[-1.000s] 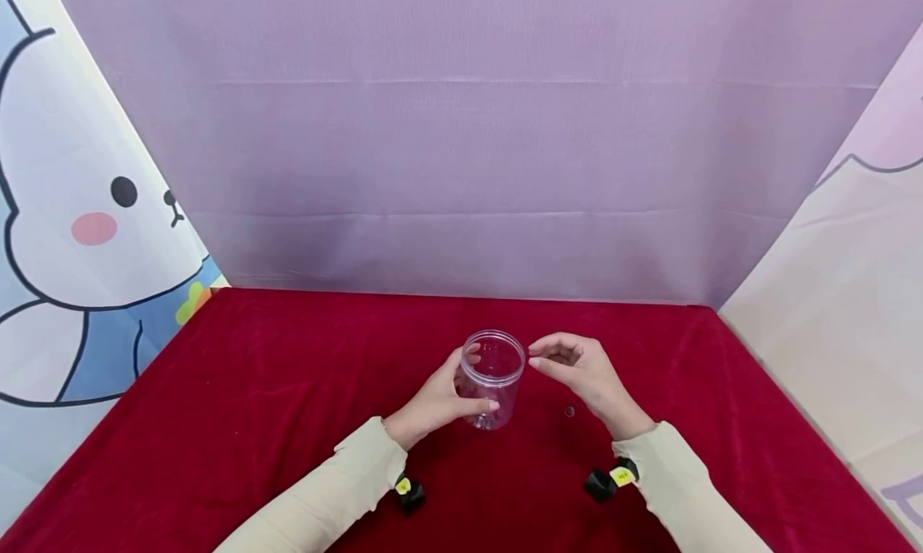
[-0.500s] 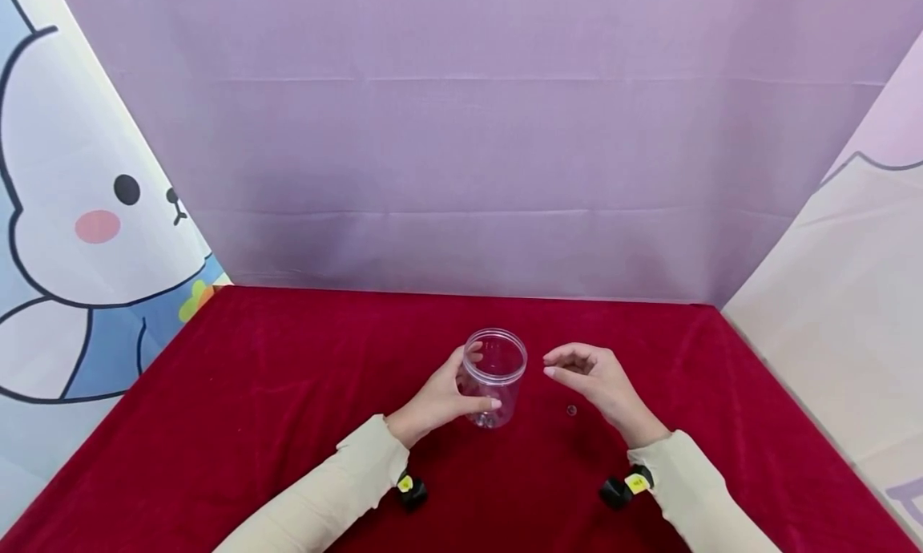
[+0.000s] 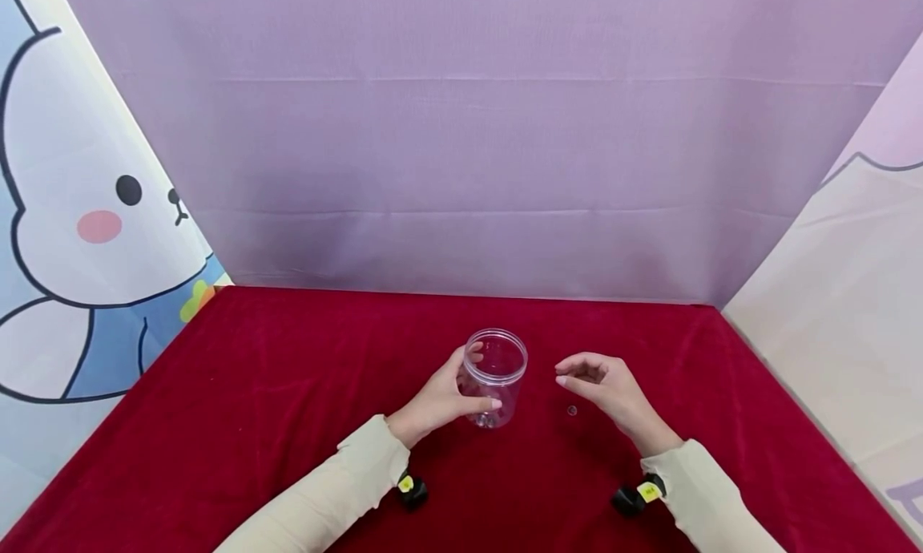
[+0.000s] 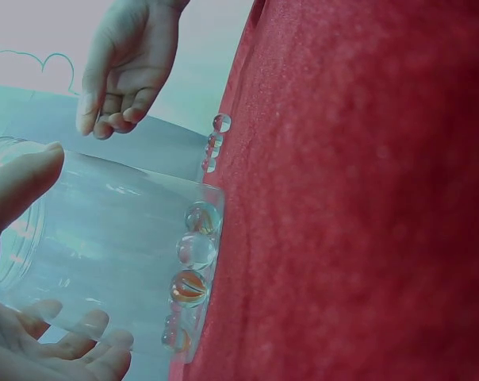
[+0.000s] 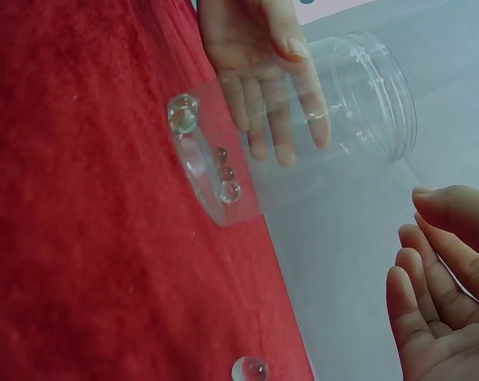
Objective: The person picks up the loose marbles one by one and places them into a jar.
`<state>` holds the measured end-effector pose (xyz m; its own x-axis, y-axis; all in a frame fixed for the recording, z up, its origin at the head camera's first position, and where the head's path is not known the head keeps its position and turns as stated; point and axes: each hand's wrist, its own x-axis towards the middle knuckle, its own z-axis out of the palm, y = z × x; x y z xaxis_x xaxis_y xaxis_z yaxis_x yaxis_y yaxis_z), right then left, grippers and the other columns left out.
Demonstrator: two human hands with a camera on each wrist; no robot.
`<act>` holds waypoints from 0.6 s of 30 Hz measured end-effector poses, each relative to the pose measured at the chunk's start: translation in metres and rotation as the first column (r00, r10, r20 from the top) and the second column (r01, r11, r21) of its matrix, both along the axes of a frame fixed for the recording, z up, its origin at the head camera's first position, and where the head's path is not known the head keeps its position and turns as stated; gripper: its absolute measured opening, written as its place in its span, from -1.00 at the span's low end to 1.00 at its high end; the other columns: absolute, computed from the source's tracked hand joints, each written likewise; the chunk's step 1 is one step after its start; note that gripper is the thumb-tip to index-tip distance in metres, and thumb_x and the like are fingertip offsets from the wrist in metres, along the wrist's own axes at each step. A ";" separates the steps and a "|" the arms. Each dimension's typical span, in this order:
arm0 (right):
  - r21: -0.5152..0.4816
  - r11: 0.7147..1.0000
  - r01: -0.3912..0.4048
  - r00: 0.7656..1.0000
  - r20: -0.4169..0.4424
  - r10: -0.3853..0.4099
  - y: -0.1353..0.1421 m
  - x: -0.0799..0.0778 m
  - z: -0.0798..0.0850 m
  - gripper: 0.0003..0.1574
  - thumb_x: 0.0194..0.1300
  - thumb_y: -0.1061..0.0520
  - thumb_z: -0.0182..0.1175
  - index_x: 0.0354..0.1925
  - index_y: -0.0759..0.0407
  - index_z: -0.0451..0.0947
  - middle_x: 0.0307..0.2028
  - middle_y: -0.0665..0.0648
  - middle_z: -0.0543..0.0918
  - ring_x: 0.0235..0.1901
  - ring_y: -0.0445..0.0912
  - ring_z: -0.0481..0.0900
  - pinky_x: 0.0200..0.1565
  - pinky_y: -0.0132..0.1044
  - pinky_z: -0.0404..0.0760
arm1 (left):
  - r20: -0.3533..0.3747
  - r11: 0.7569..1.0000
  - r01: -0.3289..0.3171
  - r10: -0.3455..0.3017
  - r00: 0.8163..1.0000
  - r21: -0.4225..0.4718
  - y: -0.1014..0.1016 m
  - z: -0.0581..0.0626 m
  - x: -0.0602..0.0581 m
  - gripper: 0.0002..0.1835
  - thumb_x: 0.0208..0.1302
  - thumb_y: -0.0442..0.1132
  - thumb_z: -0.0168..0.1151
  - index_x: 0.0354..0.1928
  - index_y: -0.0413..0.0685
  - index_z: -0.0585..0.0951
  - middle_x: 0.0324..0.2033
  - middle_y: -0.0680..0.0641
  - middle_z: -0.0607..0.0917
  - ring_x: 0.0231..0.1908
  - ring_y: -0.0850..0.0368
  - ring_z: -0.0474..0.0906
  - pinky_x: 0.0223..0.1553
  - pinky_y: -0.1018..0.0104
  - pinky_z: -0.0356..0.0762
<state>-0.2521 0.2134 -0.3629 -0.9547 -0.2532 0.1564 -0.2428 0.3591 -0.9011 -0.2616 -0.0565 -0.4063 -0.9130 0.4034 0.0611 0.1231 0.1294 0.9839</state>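
Note:
My left hand [image 3: 441, 397] grips a clear plastic jar [image 3: 497, 397], thumb along the near side and fingers round the far side. Lidless, the jar stands about upright with its mouth facing up. Several glass marbles [image 4: 188, 287] lie at its bottom, some with an orange swirl. To the right of the jar, my right hand [image 3: 602, 385] is raised over the cloth with loosely bent fingers and nothing between them. Below its fingertips a single clear marble [image 3: 572, 410] rests on the cloth. In the left wrist view, clear marbles [image 4: 221, 123] show past the jar's base.
Red velvety cloth [image 3: 324, 473] covers the table. A lilac backdrop [image 3: 461, 136] rises at its far edge, with a cartoon-printed panel [image 3: 94, 176] on the left and a pale panel [image 3: 851, 296] on the right.
My right hand has drawn away from the jar's rim, moving right and down toward me. The left hand and jar have stayed nearly in place.

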 end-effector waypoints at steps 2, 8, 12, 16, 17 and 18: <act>-0.002 1.000 -0.001 1.000 -0.001 0.001 0.002 0.001 -0.001 -0.69 0.15 0.20 0.32 -0.15 0.37 0.58 -0.23 0.25 0.67 -0.31 -0.09 0.63 -0.24 -0.38 0.59 | 0.001 1.000 0.002 -0.002 1.000 0.001 0.000 0.001 0.001 -0.06 0.00 -0.13 0.46 0.39 0.08 0.12 0.28 -0.15 0.30 0.17 -0.04 0.32 0.12 -0.02 0.40; 0.013 1.000 -0.014 1.000 -0.009 0.014 0.008 0.003 -0.005 -0.67 0.17 0.20 0.31 -0.13 0.40 0.57 -0.22 0.24 0.67 -0.30 -0.02 0.63 -0.25 -0.33 0.61 | -0.006 1.000 0.004 -0.004 1.000 0.009 0.000 0.001 0.000 -0.06 0.02 -0.16 0.45 0.40 0.03 0.11 0.27 -0.16 0.31 0.17 -0.05 0.32 0.16 -0.05 0.35; 0.024 1.000 -0.003 1.000 -0.010 0.003 0.011 0.004 -0.008 -0.63 0.17 0.21 0.31 -0.11 0.44 0.55 -0.21 0.29 0.66 -0.33 -0.12 0.61 -0.27 -0.35 0.60 | -0.004 1.000 0.006 -0.006 1.000 0.006 0.000 0.000 0.000 -0.06 0.02 -0.16 0.45 0.40 0.03 0.11 0.27 -0.15 0.32 0.18 -0.05 0.31 0.17 -0.07 0.33; 0.036 0.999 0.000 1.000 -0.004 0.000 0.014 0.006 -0.011 -0.63 0.17 0.20 0.31 -0.11 0.44 0.55 -0.23 0.20 0.67 -0.33 -0.07 0.61 -0.27 -0.33 0.59 | 0.003 1.000 0.005 -0.006 1.000 0.005 -0.001 -0.001 0.001 -0.08 0.03 -0.18 0.44 0.39 0.07 0.12 0.27 -0.14 0.31 0.17 -0.05 0.32 0.17 -0.05 0.34; 0.038 0.999 0.000 1.000 -0.002 0.000 0.014 0.006 -0.011 -0.63 0.17 0.20 0.31 -0.11 0.44 0.56 -0.24 0.18 0.68 -0.33 -0.05 0.61 -0.27 -0.32 0.59 | 0.005 1.000 0.006 -0.006 1.000 0.007 -0.001 -0.002 0.000 -0.09 0.04 -0.19 0.44 0.39 0.08 0.12 0.27 -0.14 0.31 0.17 -0.05 0.32 0.16 -0.05 0.35; 0.038 0.999 -0.001 1.000 0.001 0.001 0.015 0.006 -0.012 -0.63 0.18 0.19 0.30 -0.11 0.43 0.56 -0.24 0.17 0.68 -0.33 -0.03 0.61 -0.27 -0.31 0.60 | 0.005 1.000 0.006 -0.007 1.000 0.009 -0.001 -0.002 0.000 -0.09 0.04 -0.20 0.43 0.39 0.08 0.12 0.27 -0.15 0.31 0.17 -0.05 0.32 0.16 -0.06 0.35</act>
<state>-0.2460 0.2281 -0.3748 -0.9544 -0.2603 0.1461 -0.2428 0.3923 -0.8872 -0.2613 -0.0576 -0.4085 -0.9106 0.4088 0.0602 0.1191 0.1200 0.9856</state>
